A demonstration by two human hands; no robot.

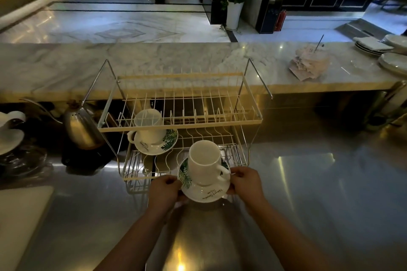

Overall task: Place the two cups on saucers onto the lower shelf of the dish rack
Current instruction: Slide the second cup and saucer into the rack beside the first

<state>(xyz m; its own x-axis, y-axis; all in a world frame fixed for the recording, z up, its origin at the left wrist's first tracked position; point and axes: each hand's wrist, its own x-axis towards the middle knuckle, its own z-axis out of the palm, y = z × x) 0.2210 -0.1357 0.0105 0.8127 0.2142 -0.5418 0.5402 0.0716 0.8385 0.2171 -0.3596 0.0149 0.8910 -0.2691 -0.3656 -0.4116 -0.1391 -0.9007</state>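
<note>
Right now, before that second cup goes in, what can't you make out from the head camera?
- Lower shelf wires of the white wire dish rack: partly hidden beneath the held white leaf-print saucer.
- Rear white cup on its saucer: crossed by the upper shelf's wires and front bar.
- Script on the held saucer: too small to read.
- Fingertips of the left hand and right hand: tucked under the saucer rim.
- Steel kettle: base lost in shadow.
</note>
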